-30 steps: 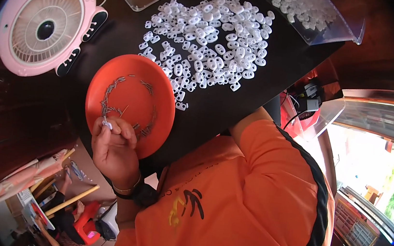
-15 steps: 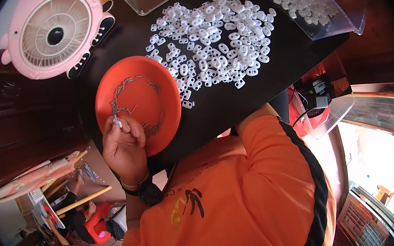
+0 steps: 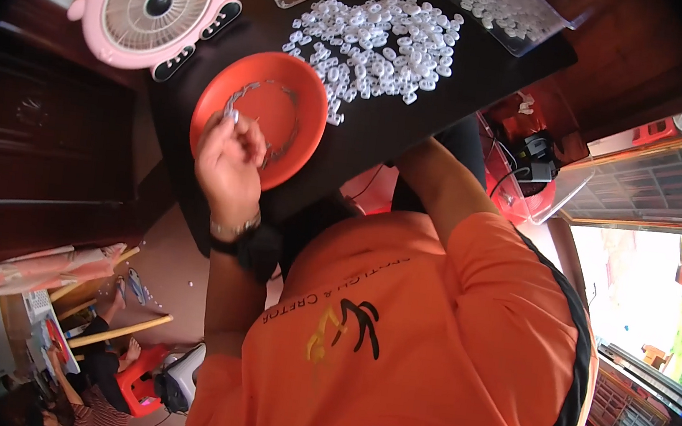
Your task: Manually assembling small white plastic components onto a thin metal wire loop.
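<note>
The left hand point(image 3: 231, 163) pinches one small white plastic piece point(image 3: 233, 116) over the round orange plastic dish point(image 3: 273, 108), where only a thin ring of pieces lies. Beyond the dish a large heap of white pieces point(image 3: 381, 45) remains — most work seems left. The right hand is hidden; its grip cannot be told.

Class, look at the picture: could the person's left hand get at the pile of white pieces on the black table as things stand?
Probably yes. The left hand is over the orange dish, and the white pieces lie just beyond its rim on the table, with nothing between.
</note>
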{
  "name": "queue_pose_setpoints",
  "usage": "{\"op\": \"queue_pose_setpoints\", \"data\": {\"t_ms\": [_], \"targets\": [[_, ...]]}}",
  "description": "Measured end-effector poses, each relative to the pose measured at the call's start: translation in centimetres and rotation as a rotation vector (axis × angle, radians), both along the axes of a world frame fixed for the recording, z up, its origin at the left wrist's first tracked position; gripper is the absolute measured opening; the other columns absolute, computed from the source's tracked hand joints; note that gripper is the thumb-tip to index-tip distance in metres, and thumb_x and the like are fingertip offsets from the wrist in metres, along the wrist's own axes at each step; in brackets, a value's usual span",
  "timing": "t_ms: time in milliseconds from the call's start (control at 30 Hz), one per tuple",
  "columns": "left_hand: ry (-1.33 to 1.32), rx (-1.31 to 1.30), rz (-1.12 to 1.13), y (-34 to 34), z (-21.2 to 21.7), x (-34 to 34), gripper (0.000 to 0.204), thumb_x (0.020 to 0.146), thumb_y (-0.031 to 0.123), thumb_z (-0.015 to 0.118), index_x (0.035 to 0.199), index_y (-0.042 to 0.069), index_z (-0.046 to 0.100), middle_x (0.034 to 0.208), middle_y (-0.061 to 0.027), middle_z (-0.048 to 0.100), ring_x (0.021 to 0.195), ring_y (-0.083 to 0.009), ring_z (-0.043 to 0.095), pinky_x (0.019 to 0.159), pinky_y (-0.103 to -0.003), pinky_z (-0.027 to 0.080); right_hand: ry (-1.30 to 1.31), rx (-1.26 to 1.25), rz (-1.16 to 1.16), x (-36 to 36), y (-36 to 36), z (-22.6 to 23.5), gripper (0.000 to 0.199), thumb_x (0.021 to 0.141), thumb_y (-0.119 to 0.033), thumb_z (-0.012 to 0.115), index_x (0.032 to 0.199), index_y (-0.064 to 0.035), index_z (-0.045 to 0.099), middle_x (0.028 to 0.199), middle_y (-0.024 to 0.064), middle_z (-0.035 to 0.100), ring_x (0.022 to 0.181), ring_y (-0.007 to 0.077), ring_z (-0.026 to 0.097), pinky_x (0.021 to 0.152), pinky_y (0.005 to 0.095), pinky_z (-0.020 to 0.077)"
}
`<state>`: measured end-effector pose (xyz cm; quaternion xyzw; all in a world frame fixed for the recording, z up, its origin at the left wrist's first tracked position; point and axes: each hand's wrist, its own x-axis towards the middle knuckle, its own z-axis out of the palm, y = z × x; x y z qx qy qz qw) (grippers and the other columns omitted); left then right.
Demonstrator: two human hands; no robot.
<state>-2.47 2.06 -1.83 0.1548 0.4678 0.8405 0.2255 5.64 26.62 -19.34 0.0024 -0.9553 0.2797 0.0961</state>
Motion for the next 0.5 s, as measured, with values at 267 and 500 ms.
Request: {"op": "queue_pose_setpoints", "data": {"t_ms": [267,500], "targets": [[0.0,-0.012,-0.036,0.3,-0.2,-0.8,0.02,0.091,0.018,0.047,0.076,0.006,0.05,0.062,-0.006,0.054,0.051,-0.0133,0.048,0.045,-0.024,0.032,0.014,0.191,0.014,3.6,-3.9,3.6,0.024,0.084,-0.014,0.055,0.102,-0.0043,0.067,0.113,0.0155,0.062,0.108,0.0323,0.057,0.097,0.0375,0.0421],[0.015,-0.012,-0.08,-0.3,-0.4,-0.8,0.017,0.09,0.019,0.05,0.078,0.007,0.051,0.067,-0.007,0.055,0.056,-0.0157,0.05,0.048,-0.026,0.033,0.006,0.322,0.001,4.5,-4.8,5.3,0.024,0.084,-0.014,0.055,0.102,-0.0041,0.067,0.114,0.0157,0.062,0.108,0.0324,0.057,0.097,0.0375,0.042]]}}
